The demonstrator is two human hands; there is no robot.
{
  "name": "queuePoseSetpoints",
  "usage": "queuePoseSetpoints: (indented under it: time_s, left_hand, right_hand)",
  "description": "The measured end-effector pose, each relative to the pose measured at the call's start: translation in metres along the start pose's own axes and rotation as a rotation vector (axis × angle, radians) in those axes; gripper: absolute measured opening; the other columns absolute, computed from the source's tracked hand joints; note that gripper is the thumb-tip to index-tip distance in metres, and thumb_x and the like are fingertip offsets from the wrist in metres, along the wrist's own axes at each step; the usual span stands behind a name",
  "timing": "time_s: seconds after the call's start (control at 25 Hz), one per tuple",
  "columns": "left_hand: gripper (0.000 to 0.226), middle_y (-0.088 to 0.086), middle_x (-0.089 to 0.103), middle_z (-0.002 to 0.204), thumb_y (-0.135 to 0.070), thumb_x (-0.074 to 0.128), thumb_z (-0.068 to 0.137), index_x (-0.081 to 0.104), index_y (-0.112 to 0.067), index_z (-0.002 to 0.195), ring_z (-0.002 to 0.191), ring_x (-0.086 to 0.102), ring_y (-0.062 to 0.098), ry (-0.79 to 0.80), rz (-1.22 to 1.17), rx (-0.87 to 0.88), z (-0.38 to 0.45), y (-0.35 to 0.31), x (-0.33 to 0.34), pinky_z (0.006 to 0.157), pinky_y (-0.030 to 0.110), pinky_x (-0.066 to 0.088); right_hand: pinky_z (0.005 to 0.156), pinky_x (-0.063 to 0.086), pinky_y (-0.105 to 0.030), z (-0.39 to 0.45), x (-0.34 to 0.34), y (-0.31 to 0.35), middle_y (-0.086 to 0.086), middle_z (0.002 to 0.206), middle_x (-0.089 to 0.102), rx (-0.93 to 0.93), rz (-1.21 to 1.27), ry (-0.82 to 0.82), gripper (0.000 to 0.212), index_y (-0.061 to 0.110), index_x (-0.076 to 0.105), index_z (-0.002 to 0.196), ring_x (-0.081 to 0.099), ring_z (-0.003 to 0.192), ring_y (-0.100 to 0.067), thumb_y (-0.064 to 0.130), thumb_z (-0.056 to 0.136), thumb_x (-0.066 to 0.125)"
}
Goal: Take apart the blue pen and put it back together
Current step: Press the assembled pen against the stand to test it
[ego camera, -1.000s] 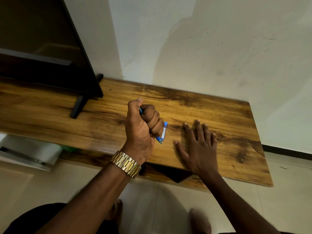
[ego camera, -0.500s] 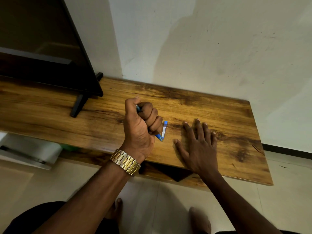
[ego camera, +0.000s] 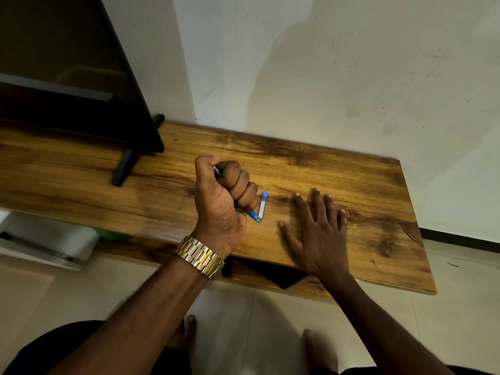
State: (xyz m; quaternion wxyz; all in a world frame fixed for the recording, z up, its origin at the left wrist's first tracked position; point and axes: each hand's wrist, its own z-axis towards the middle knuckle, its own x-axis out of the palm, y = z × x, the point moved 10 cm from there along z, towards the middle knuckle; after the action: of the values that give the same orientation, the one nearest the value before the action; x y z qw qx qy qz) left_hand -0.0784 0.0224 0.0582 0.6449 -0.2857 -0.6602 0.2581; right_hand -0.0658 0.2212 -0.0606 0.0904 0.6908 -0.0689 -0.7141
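On the head view I see my left hand (ego camera: 221, 201) fisted around the blue pen (ego camera: 253, 215), whose tip pokes out below the fist toward the table (ego camera: 351, 169) and whose other end shows by the thumb. The cap (ego camera: 263, 204) lies on the wood just right of that fist. My right hand (ego camera: 320, 234) rests flat, fingers spread, holding nothing. A TV (ego camera: 67, 77) stands far left.

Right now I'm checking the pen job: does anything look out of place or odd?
Only the small blue and clear pen cap, lying loose on the wooden table beside the left hand, which grips the blue pen body in a fist. The right hand rests flat. No damage or spill shows.
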Motion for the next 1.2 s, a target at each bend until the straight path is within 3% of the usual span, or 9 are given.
queuePoseSetpoints:
  time_s: [0.72,0.88,1.2]
  left_hand:
    - [0.059,-0.007,0.010,0.049,-0.045,0.022,0.110,0.018,-0.026,0.054,0.044,0.007,0.013,-0.030,-0.027,0.005,0.001,-0.003,-0.004,0.045,0.023,0.013]
    - [0.061,-0.008,0.010,0.050,-0.055,0.025,0.109,0.018,-0.027,0.055,0.044,0.008,0.012,-0.056,-0.113,-0.021,0.002,0.000,-0.009,0.046,0.026,0.012]
    - [0.055,-0.008,0.008,0.052,-0.050,0.026,0.106,0.017,-0.028,0.056,0.045,0.008,0.012,-0.114,-0.284,-0.066,0.007,0.002,-0.023,0.043,0.020,0.021]
  right_hand:
    - [0.135,0.010,-0.065,0.001,0.003,-0.002,-0.007,0.186,0.004,0.006,0.011,0.010,0.084,0.041,0.017,0.172,0.000,0.172,-0.033,0.083,0.100,0.023]
    - [0.135,0.010,-0.065,0.000,0.001,0.000,-0.008,0.185,0.005,0.007,0.016,0.019,0.085,0.040,0.018,0.172,0.001,0.172,-0.034,0.082,0.100,0.023]
    - [0.135,0.003,-0.067,0.006,0.005,0.001,-0.008,0.185,-0.010,0.013,0.027,0.143,0.085,0.038,0.010,0.175,-0.012,0.171,-0.036,0.078,0.103,0.030]
